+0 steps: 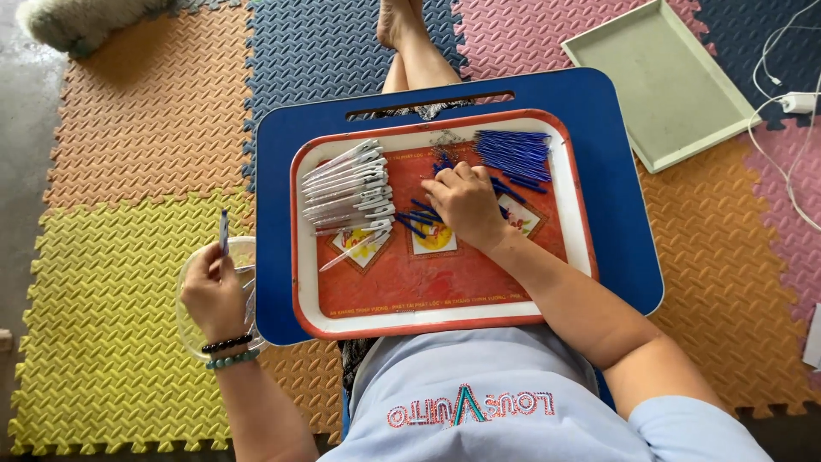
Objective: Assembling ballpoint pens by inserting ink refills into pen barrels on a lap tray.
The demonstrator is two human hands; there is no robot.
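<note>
A red tray with a white rim [445, 318] lies on a blue lap board [282, 171] across my legs. On it lie a stack of clear pen barrels [346, 184], a bundle of blue refills [513, 154] and several loose blue pieces [416, 224]. My right hand [466, 204] rests on the loose blue pieces in the tray's middle, fingers curled over them. My left hand [212, 287] is off to the left over a clear round container [190, 321] and holds one assembled pen [224, 231] upright.
Coloured foam floor mats [128, 154] cover the floor. A pale green empty tray [667, 77] lies at the upper right, with a white charger and cable [797, 103] beside it. A grey cushion [77, 21] is at the top left.
</note>
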